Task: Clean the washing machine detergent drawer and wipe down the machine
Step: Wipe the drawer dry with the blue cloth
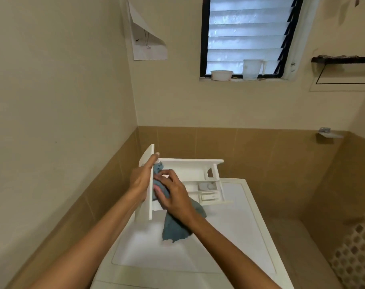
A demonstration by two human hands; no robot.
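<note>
The white detergent drawer [190, 172] is out of the machine and held in the air above the white washing machine top [229, 236]. My left hand [141, 178] grips the drawer's front panel, thumb up along its edge. My right hand [173, 193] holds a blue-grey cloth [175, 228] and presses it inside the drawer just behind the front panel. The cloth's loose end hangs down toward the machine top. The drawer's compartments show at its far end.
Walls close in on the left and behind. A white bowl [221, 75] and a clear jug [252, 69] stand on the window sill. A perforated laundry basket [356, 251] stands at the lower right. A dark shelf [344, 59] hangs on the right wall.
</note>
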